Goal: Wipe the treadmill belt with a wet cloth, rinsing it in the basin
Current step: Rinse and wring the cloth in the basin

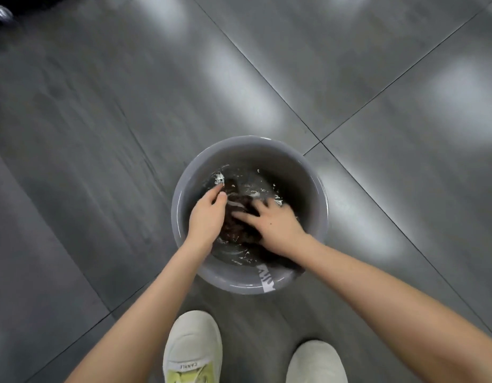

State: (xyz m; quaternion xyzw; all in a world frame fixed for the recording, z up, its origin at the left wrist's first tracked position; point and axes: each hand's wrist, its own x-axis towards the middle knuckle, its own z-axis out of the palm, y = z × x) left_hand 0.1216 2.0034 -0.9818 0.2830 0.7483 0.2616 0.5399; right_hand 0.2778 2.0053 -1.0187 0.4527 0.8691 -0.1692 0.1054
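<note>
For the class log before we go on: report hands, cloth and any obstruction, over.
Left hand and right hand both in the grey basin, working the dark cloth under water. Cloth end draped over near rim. Nothing in the way.

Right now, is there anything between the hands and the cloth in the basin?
No. Both the left hand and the right hand are already on the dark cloth in the basin water. Nothing visible sits between them.

Both hands, left and right, press cloth in basin.
</note>
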